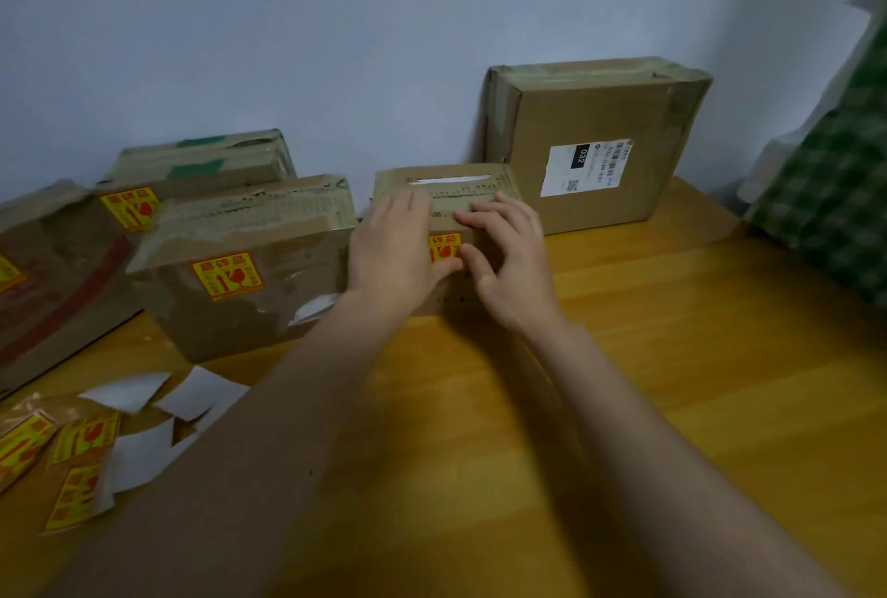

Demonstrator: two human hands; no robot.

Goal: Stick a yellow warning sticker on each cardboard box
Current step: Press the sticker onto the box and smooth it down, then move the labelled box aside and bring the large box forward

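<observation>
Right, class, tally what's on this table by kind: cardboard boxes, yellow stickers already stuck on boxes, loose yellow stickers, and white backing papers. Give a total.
Cardboard boxes: 5
Yellow stickers on boxes: 4
Loose yellow stickers: 3
White backing papers: 3
Total: 15

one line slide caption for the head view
Both hands press a yellow sticker onto a small cardboard box.

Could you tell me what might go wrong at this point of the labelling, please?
1. The yellow warning sticker is half hidden under both hands on the small brown cardboard box; uneven pressing could leave it creased.
2. The large upright cardboard box with the white shipping label shows no yellow sticker and may be missed.
3. The left forearm lies close to the loose white backing papers and could sweep them off.
</observation>
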